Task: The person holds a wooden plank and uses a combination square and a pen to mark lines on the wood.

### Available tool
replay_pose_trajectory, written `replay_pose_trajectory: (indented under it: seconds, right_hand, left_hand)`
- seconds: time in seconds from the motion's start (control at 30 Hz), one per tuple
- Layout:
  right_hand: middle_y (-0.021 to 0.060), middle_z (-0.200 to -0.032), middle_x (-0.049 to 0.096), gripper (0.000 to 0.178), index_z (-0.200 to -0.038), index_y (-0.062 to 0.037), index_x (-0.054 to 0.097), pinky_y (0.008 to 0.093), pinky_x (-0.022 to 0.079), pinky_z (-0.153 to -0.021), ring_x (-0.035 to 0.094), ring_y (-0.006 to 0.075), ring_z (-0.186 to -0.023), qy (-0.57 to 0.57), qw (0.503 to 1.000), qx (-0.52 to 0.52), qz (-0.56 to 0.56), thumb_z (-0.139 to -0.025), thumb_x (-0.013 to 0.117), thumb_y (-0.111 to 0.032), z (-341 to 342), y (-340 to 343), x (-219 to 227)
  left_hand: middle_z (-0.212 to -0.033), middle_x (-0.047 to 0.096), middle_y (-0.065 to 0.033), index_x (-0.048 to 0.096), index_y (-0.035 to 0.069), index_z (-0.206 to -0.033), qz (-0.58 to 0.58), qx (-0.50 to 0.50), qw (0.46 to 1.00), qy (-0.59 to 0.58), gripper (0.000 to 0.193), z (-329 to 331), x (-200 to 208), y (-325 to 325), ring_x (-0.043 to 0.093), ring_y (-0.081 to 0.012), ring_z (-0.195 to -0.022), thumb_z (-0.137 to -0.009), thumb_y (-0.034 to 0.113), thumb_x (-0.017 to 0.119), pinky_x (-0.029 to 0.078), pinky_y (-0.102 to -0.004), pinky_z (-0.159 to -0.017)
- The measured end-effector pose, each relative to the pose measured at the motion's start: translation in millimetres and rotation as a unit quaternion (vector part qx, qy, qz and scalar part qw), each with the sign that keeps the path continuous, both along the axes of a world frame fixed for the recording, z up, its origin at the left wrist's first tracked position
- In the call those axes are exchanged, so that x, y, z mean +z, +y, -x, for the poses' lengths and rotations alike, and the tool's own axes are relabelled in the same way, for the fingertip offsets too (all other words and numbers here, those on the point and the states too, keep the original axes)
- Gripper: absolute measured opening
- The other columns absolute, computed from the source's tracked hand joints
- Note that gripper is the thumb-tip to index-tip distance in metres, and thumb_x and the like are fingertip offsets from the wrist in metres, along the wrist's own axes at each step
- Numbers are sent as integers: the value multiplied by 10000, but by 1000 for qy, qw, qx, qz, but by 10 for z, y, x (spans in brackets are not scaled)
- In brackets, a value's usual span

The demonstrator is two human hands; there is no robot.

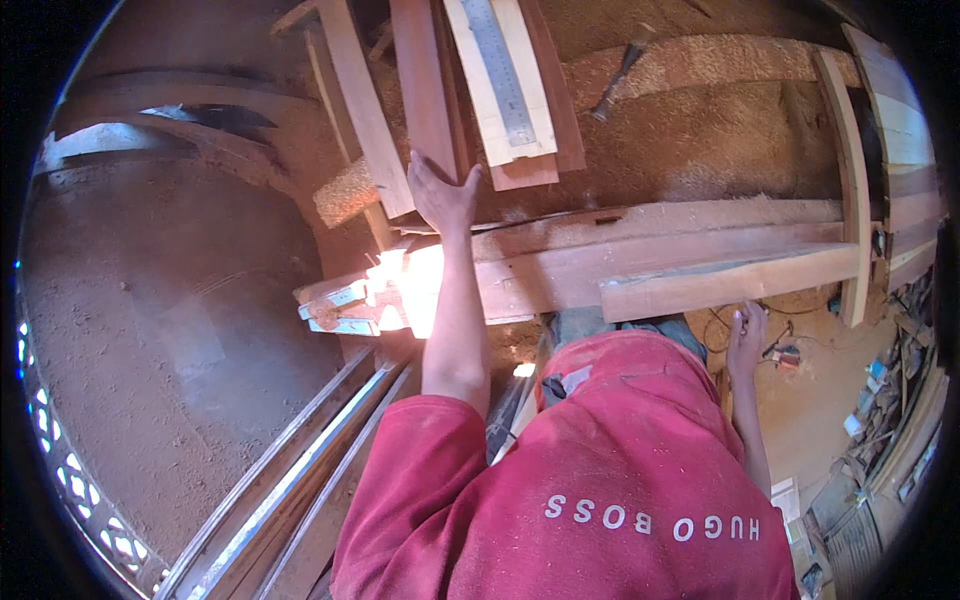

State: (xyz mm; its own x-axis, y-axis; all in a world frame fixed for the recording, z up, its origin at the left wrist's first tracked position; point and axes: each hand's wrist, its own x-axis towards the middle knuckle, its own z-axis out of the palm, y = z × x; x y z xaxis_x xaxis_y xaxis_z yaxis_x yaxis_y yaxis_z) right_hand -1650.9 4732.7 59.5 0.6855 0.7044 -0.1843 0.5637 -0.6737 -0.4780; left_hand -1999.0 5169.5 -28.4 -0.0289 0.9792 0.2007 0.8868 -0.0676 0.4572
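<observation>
Head: left hand [443,195] touches plank [420,80]; right hand [747,335] apart.

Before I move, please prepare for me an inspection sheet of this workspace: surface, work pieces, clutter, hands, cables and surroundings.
Surface: long wooden plank lies crosswise; strong sunlight falls toward its left end.
Work pieces: reddish-brown board; pale board with metal ruler on it; narrow plank.
Clutter: dark tool beyond the boards, kind unclear.
Hands: left hand open, at the reddish-brown board's near end; right hand beside the narrow plank, grip unclear.
Cables: thin dark strands near the right hand, possibly wire.
Surroundings: scrap pile at right; openwork wall far left.
</observation>
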Motion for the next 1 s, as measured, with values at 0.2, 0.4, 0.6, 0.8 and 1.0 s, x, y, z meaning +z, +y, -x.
replay_pose_trajectory:
  seconds: [0.2, 0.4, 0.6, 0.8, 1.0]
  right_hand:
    - [223, -1242, 565, 352, -1296, 11, 558, 452, 414, -1043, 523, 384, -1199, -34, 999, 15, 2, -1003, 562, -185, -121, 90, 0]
    - [222, -1264, 560, 360, -1289, 17, 555, 454, 398, -1062, 510, 390, -1227, -58, 996, 61, -3, -995, 580, -190, -81, 79, -100]
    - [221, -1318, 535, 399, -1316, 19, 540, 459, 377, -1089, 483, 387, -1264, -53, 997, 58, -15, -986, 597, -197, -17, 43, -101]
    - [218, -1299, 555, 391, -1300, 22, 551, 460, 384, -1088, 501, 391, -1251, -83, 994, 64, 27, -978, 613, -190, -7, 124, -112]
    - [204, -1314, 563, 460, -1352, 16, 514, 377, 507, -943, 556, 303, -1208, -39, 998, -3, 51, -981, 631, -230, -328, -4, -289]
  left_hand:
    - [-1294, 508, -303, 315, 37, -1498, 58, 10, 997, 58, 1061, 131, -167, 120, 524, -463, -1164, -655, 350, 878, 430, -517, -1028]
    - [-1168, 578, -290, 333, 51, -1454, 69, -5, 995, 68, 1026, 73, -108, 125, 585, -437, -1095, -633, 298, 896, 485, -482, -960]
    - [-1252, 519, -284, 312, 55, -1505, 72, -6, 996, 52, 1045, 87, -131, 147, 523, -433, -1163, -682, 362, 880, 422, -499, -1038]
    - [-1340, 524, -253, 428, -8, -1444, 64, 63, 984, -152, 684, 598, -487, 255, 518, -391, -1237, -928, 381, 654, 413, -445, -1069]
    - [-1499, 422, -245, 330, -18, -1512, 198, 91, 945, -243, 721, 1615, -1171, 337, 403, -307, -1405, -956, 342, 614, 312, -388, -1166]
